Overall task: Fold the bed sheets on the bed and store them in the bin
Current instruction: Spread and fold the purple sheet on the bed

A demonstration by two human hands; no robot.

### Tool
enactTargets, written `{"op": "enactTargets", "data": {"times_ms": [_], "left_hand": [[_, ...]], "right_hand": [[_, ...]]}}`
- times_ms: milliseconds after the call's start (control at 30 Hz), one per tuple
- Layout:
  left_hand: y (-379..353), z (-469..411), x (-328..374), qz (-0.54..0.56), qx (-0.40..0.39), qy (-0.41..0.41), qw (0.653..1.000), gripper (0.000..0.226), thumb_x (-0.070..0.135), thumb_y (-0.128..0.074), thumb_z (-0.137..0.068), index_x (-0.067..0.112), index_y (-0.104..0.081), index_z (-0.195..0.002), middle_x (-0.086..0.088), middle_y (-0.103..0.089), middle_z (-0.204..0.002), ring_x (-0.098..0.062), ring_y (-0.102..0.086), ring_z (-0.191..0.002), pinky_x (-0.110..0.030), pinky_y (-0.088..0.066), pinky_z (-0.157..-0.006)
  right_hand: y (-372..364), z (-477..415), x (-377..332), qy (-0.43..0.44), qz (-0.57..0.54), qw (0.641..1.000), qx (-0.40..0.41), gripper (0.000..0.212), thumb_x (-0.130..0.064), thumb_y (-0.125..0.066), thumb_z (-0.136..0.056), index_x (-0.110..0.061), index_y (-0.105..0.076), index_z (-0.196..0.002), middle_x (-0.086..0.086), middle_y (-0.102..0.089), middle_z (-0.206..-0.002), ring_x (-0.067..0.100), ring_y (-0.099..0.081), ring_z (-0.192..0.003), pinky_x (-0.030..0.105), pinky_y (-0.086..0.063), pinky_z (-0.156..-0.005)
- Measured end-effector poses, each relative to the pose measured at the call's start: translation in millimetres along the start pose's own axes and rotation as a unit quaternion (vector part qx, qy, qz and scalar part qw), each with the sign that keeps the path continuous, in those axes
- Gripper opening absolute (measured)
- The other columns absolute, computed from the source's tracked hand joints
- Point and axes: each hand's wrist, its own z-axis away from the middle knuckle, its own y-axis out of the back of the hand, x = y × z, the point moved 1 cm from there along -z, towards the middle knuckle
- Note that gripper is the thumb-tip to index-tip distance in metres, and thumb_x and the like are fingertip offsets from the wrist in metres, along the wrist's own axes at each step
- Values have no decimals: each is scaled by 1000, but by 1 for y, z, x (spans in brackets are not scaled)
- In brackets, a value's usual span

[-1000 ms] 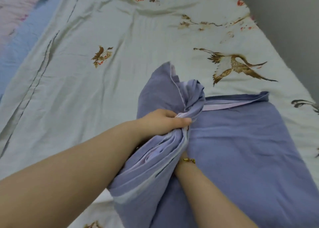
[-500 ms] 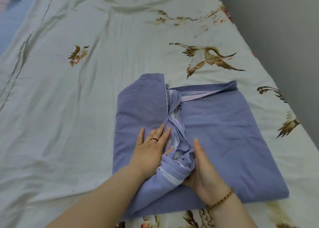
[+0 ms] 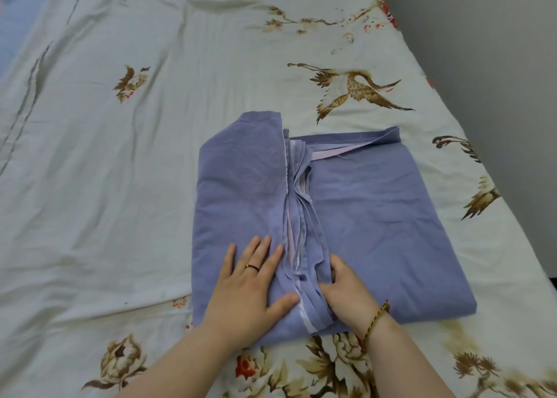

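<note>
The purple sheet (image 3: 376,231) lies folded on the bed (image 3: 120,186). The left hand (image 3: 250,289) presses flat on it, fingers straight and spread. The right hand (image 3: 346,292) curls its fingers round the bunched middle edges.

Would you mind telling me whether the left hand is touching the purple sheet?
Touching: the head view shows the left hand lying flat on the purple sheet.

The sheet (image 3: 370,231) is laid on the bed (image 3: 120,186), towards its right side. The left hand (image 3: 253,289) is rested flat on the sheet's left half, near the front edge. Just beside it, the middle folds are gripped by the right hand (image 3: 346,289).
</note>
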Motion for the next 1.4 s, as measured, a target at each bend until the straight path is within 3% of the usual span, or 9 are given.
{"op": "enactTargets", "data": {"times_ms": [167,267,433,533,700,833,967,1233,1400], "left_hand": [[-12,-4,8,-46,-14,-18,999,81,62,-2,-91,14,-60,-123,-5,-60,-127,-22,-58,-117,-44,-18,-104],[-17,-2,8,-54,-5,-36,998,79,60,-3,-92,13,-58,-125,-3,-60,-127,-20,-57,-118,-44,-18,-104],[-9,-7,-10,60,160,-88,981,42,36,-35,-89,19,-47,-126,-5,-62,-125,-15,-45,-123,-28,-14,-106],[19,-25,-31,54,248,56,966,58,39,-33,-84,14,-44,-135,-16,-47,-139,-21,-31,-131,-34,-12,-104],[37,-62,-60,61,126,190,972,74,62,-33,-89,35,5,-147,3,20,-155,-17,15,-144,-44,7,-114],[28,-69,-60,58,138,187,971,99,76,-4,-57,35,1,-147,0,18,-156,-22,13,-144,-39,-4,-116],[26,-70,-61,58,150,173,972,99,74,2,-52,36,7,-144,12,27,-144,-21,16,-143,-34,2,-116],[41,-68,-60,148,179,149,961,99,75,-11,-55,36,-2,-145,13,16,-152,-12,10,-144,-20,3,-110],[35,-83,-33,55,157,114,980,96,71,6,-56,37,2,-146,14,28,-139,-5,27,-134,-34,18,-108]], "right_hand": [[-4,7,-9,-21,-51,996,66,7,-13,-45,-94,-15,-51,-98,3,-61,-99,12,-56,-87,12,-46,-76],[-16,9,-10,3,13,992,128,31,-24,-51,-93,-14,-46,-121,-2,-55,-111,13,-55,-103,11,-42,-76],[-18,1,2,0,186,958,217,38,-23,-37,-97,-18,-38,-135,9,-55,-129,31,-54,-110,31,-43,-79],[-20,-1,7,15,206,953,220,41,-24,-35,-98,-21,-34,-138,7,-56,-128,28,-55,-109,30,-42,-77],[-15,-6,7,5,219,955,201,35,-25,-35,-98,-22,-36,-133,7,-61,-116,27,-58,-102,30,-43,-73],[-3,-19,-18,0,124,975,187,23,-37,-38,-96,-22,-47,-110,3,-60,-104,26,-56,-109,27,-40,-76],[-4,-70,-73,16,40,989,144,66,-50,-50,-87,-16,-29,-140,3,-40,-144,23,-41,-130,30,-35,-100],[3,-112,-112,140,93,969,179,44,-26,-61,-87,-6,-44,-122,11,-53,-125,28,-50,-115,24,-38,-79],[29,-125,-89,148,94,966,189,50,-23,-62,-86,-8,-42,-130,9,-53,-130,25,-50,-119,15,-35,-77]]}}
